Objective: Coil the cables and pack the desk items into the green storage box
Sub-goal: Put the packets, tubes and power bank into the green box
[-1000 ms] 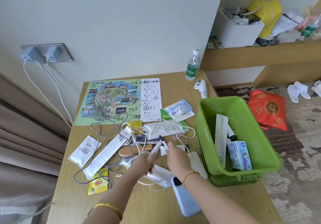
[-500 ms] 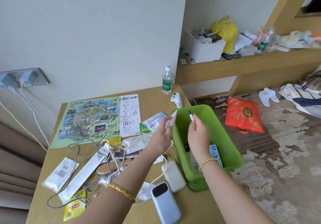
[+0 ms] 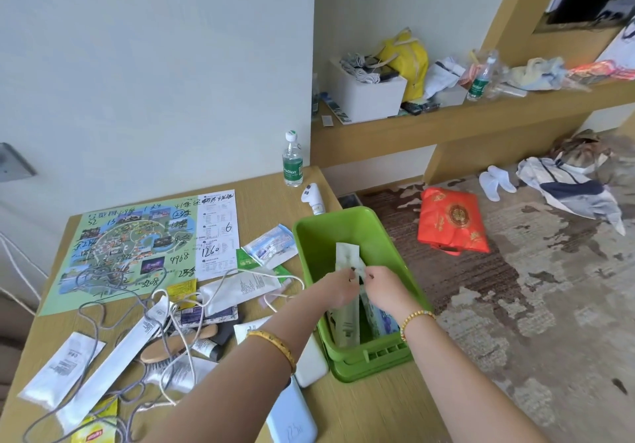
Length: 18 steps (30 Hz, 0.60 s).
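Observation:
The green storage box (image 3: 343, 233) stands on the desk's right edge. It holds a white sachet (image 3: 347, 257), a white tube (image 3: 345, 322) and a blue carton (image 3: 381, 322). My left hand (image 3: 338, 288) and my right hand (image 3: 383, 286) meet fingertip to fingertip inside the box. Between them they pinch a small pen, of which only a dark tip (image 3: 352, 268) shows. A grey cable (image 3: 96, 305) and a white cable (image 3: 185, 343) lie tangled on the desk to the left.
On the desk lie a map (image 3: 137, 246), sachets (image 3: 62, 370), a hairbrush (image 3: 161, 349), a blue power bank (image 3: 292, 418), a white charger block (image 3: 311, 363), a water bottle (image 3: 292, 160) and a white handheld device (image 3: 312, 198). A red bag (image 3: 450, 222) lies on the carpet.
Both hands have dropped from above the box rim down into the box. The pen and its cap, held apart before, have come together at the fingertips.

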Each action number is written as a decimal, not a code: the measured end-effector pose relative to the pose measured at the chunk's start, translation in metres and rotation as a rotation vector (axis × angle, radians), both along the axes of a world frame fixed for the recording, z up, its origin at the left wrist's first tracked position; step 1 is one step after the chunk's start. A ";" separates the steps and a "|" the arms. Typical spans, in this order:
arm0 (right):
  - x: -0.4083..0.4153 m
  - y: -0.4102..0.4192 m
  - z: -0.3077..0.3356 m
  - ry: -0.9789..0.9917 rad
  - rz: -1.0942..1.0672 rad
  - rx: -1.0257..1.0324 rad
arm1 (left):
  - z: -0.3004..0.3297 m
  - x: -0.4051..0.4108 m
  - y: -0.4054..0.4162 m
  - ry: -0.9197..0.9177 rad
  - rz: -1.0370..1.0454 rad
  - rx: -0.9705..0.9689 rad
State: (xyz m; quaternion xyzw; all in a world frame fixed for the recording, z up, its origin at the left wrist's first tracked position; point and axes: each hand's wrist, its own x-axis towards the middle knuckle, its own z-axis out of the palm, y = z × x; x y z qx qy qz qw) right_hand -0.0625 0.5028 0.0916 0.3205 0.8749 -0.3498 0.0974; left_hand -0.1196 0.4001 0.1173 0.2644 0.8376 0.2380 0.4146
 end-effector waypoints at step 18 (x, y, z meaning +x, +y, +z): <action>-0.019 -0.111 0.033 0.715 0.085 0.239 | -0.019 -0.041 -0.127 0.413 0.574 0.258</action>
